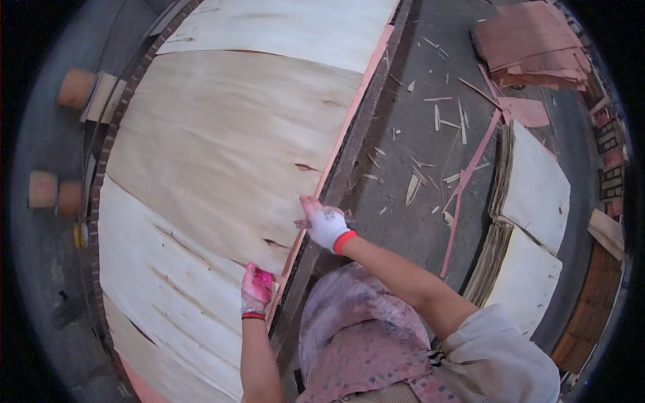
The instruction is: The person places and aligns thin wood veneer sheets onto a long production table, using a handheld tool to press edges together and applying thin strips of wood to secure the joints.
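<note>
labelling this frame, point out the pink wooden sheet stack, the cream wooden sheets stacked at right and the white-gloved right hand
Pink wooden sheet stack [529, 39]: head view, top face
Cream wooden sheets [522, 281]: head view, nearer top sheet
White-gloved right hand [326, 223]: head view, back of hand

- I see a long worktable [368, 134] with a dark rail, running from twelve o'clock round to seven.
- A pink layer [363, 87] shows along its near edge, under pale veneer.
- On top: a white sheet [289, 27] near twelve, a knotted tan sheet [222, 121] at ten, a split white sheet [175, 248] between eight and nine, and a second tan sheet [144, 338] past seven.
- The grey floor [437, 67] at one o'clock carries wood splinters [412, 188].
- Pink strips [463, 181] lie there too, around three.
- A pink stack [531, 47] sits at two, cream stacks [534, 195] between three and four.
</note>
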`<state>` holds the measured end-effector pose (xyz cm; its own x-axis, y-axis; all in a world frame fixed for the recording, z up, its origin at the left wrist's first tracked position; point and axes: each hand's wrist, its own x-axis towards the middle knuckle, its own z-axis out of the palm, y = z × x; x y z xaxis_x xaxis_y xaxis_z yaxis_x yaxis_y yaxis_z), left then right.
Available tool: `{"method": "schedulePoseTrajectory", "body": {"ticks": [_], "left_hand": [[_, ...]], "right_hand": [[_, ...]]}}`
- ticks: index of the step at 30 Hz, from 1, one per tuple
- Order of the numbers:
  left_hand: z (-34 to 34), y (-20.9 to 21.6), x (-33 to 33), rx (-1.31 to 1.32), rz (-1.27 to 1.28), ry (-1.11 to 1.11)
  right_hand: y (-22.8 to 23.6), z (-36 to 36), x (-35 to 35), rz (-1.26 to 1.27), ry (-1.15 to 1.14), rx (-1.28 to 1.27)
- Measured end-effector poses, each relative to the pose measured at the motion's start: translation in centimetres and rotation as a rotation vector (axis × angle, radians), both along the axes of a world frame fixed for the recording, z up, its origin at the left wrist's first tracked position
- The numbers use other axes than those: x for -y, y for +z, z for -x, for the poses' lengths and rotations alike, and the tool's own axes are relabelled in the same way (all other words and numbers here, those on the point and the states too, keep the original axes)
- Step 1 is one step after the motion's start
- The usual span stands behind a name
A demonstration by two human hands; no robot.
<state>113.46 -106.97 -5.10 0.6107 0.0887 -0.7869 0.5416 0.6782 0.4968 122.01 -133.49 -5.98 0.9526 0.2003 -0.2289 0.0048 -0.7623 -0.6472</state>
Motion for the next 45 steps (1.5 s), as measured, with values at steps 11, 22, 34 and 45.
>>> {"method": "schedulePoseTrajectory", "body": {"ticks": [11, 22, 34, 45], "left_hand": [[-0.3, 1.7, -0.7, 0.221, -0.145, -0.206], [-2.1, 3.1, -0.1, -0.34, -1.001, -0.544], [-5.9, -1.8, -0.4, -0.478, -1.42, -1.466], [-4.9, -5.3, -3.8, -0.238, -1.231, -1.317]], "right_hand": [[-1.1, -2.9, -1.1, 0.254, 0.27, -0.261], [-1.1, -2.5, -2.0, 0.468, 0.327, -0.333], [-1.2, -2.0, -3.3, 0.558, 0.396, -0.286], [-0.8, -2.3, -3.8, 0.328, 0.392, -0.209]]}}
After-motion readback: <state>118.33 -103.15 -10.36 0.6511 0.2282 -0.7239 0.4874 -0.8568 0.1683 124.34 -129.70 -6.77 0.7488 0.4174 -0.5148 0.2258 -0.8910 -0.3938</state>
